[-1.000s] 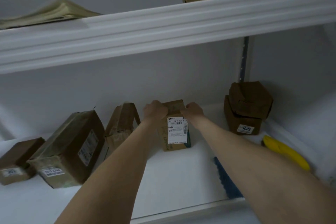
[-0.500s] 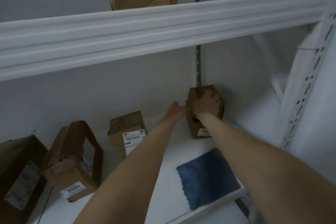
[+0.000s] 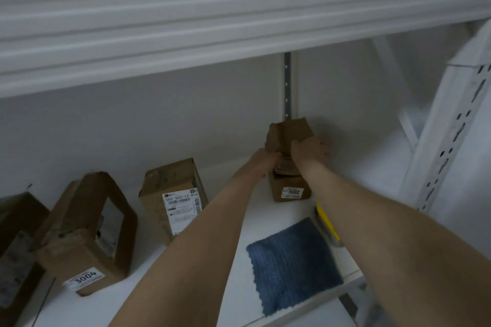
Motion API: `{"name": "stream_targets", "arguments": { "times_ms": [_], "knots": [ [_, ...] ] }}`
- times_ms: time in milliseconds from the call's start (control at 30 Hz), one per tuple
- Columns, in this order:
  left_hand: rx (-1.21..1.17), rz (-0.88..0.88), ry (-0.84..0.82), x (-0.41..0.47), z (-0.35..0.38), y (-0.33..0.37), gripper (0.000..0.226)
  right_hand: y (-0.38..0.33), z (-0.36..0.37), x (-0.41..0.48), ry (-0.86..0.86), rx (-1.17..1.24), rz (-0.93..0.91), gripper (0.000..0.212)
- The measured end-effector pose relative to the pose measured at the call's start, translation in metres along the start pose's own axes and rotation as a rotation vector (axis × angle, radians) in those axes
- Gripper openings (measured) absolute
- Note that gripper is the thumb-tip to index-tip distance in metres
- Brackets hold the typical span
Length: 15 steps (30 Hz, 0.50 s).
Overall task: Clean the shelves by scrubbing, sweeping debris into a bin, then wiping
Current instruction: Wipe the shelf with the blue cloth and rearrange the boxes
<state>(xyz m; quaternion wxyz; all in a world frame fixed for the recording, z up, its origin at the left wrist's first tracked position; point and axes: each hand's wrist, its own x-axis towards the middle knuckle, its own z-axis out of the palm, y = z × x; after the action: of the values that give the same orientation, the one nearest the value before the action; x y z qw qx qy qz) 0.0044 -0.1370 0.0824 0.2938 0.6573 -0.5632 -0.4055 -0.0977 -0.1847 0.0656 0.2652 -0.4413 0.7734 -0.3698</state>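
A brown cardboard box labelled 1002 (image 3: pixel 291 188) stands at the back right of the white shelf (image 3: pixel 233 225). My left hand (image 3: pixel 261 160) grips its left side and my right hand (image 3: pixel 310 150) grips its right side near the top. A blue cloth (image 3: pixel 292 265) lies flat on the shelf near the front edge, between my forearms. A yellow tool (image 3: pixel 328 225) lies beside the cloth on its right, partly hidden by my right arm.
Three more cardboard boxes stand to the left: one with a barcode label (image 3: pixel 175 199), an open one labelled 3004 (image 3: pixel 87 233), and one at the left edge (image 3: pixel 16 247). An upper shelf beam (image 3: pixel 239 13) overhangs. A perforated upright (image 3: pixel 449 141) stands right.
Both hands let go of the barcode-labelled box and moved right to the 1002 box. Half a second ago the left hand only reached toward it; now both hands hold it.
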Motion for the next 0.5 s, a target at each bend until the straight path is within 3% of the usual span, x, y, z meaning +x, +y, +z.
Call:
{"name": "stream_targets", "arguments": {
  "times_ms": [200,233,367,500],
  "knots": [
    [-0.074,-0.056,0.004,0.013,0.001,-0.008,0.025,0.005,-0.002,0.004,-0.057,0.037,0.032,0.066],
    [-0.103,-0.063,0.025,0.015,0.0,-0.008,0.027,0.008,0.0,0.007,-0.064,0.082,0.037,0.069],
    [-0.152,-0.108,0.063,0.025,0.002,-0.015,0.069,0.024,0.006,0.013,-0.109,0.338,0.085,0.084],
    [-0.256,-0.136,0.008,0.032,0.015,-0.021,0.062,0.028,0.008,0.012,-0.193,0.612,0.108,0.07]
  ]
}}
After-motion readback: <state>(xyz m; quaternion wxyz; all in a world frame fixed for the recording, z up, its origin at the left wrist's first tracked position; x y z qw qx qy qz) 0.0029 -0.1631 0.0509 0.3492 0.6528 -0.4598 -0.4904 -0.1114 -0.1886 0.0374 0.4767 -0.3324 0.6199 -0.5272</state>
